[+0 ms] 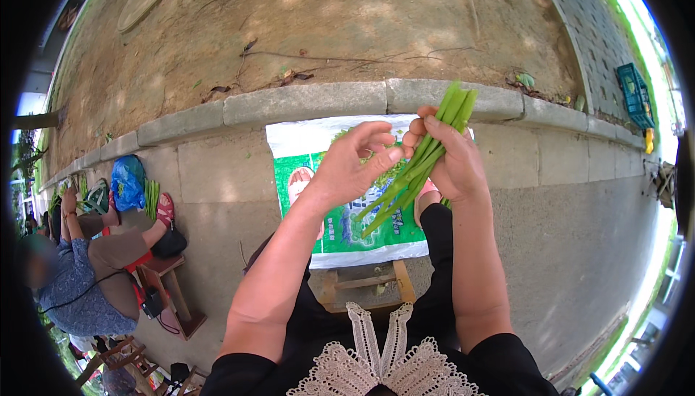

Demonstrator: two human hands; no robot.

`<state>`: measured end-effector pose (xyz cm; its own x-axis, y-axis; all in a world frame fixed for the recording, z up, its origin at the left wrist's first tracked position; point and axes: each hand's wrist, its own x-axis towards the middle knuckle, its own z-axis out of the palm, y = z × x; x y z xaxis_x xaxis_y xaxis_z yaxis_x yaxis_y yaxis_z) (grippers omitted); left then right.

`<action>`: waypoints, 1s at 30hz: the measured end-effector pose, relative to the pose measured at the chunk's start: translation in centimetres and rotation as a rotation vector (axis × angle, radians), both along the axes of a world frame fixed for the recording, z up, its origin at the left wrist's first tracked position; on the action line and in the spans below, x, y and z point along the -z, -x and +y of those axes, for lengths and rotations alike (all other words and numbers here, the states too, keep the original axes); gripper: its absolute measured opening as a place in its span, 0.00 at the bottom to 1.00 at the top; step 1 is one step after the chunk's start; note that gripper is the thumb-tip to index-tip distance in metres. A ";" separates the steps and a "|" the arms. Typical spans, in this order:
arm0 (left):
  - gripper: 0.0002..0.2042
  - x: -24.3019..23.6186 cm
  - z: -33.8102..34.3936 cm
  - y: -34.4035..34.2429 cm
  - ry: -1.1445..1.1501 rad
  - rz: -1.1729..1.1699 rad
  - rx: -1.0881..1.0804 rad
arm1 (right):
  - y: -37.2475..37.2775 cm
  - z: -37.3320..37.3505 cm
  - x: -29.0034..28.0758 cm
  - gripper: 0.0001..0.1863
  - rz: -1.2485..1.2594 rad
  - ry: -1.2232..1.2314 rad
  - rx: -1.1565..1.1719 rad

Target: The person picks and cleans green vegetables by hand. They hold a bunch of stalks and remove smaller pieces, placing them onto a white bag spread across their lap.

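Observation:
A small bunch of long green vegetable stalks (428, 155) is gripped in my right hand (458, 157), thumb across it. The upper ends stick up past my fingers, and the thinner ends slant down to the left over the sheet. Beside the bunch, my left hand (356, 163) is open, its fingers curved and apart, with nothing visible in it. Its thumb and fingertips come close to the fingers of my right hand. Below both hands, a green and white printed plastic sheet (340, 258) lies on the pavement under my feet.
A stone curb (311, 105) runs across beyond the sheet, with bare soil (347, 19) past it. At left, a seated person (94, 280) is near a blue plastic bag (128, 181) and more green stalks (151, 197). A teal crate (635, 95) stands far right. A wooden stool (402, 281) is below.

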<state>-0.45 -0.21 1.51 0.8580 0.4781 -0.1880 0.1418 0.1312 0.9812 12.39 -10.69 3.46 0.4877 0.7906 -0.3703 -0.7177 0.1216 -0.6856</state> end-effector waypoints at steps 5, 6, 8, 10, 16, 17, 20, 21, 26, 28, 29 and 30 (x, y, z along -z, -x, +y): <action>0.18 -1.5 -1.4 0.1 0.094 0.063 0.303 | -0.9 0.3 1.0 0.06 0.169 -0.237 0.167; 0.17 -1.8 -1.1 0.2 0.153 0.128 0.380 | -1.5 0.2 1.1 0.06 0.205 -0.267 0.213; 0.16 -2.3 -1.1 0.4 0.243 0.214 0.392 | -2.8 -0.2 1.2 0.05 0.267 -0.349 0.279; 0.15 -2.4 -0.4 0.6 0.215 0.257 0.386 | -3.6 -0.8 1.4 0.05 0.236 -0.335 0.341; 0.18 -3.0 1.2 1.1 0.206 0.270 0.262 | -5.8 -2.5 1.5 0.07 0.251 -0.348 0.497; 0.17 -3.0 1.3 1.2 0.217 0.249 0.250 | -6.0 -2.7 1.5 0.07 0.254 -0.357 0.505; 0.15 -2.6 1.9 1.4 0.236 0.199 0.223 | -6.6 -3.0 1.7 0.08 0.263 -0.377 0.518; 0.14 -2.3 2.1 1.5 0.235 0.189 0.221 | -6.8 -3.2 1.9 0.09 0.264 -0.379 0.516; 0.10 -2.0 2.4 1.5 0.261 0.170 0.134 | -7.4 -3.7 2.2 0.10 0.254 -0.354 0.524; 0.09 -2.2 2.4 1.5 0.256 0.181 0.102 | -7.4 -3.7 2.4 0.10 0.257 -0.341 0.537; 0.08 -2.1 2.4 1.5 0.254 0.171 0.103 | -7.4 -3.7 2.4 0.10 0.263 -0.347 0.534; 0.08 -2.0 2.5 1.6 0.252 0.161 0.105 | -7.4 -3.7 2.3 0.10 0.269 -0.352 0.532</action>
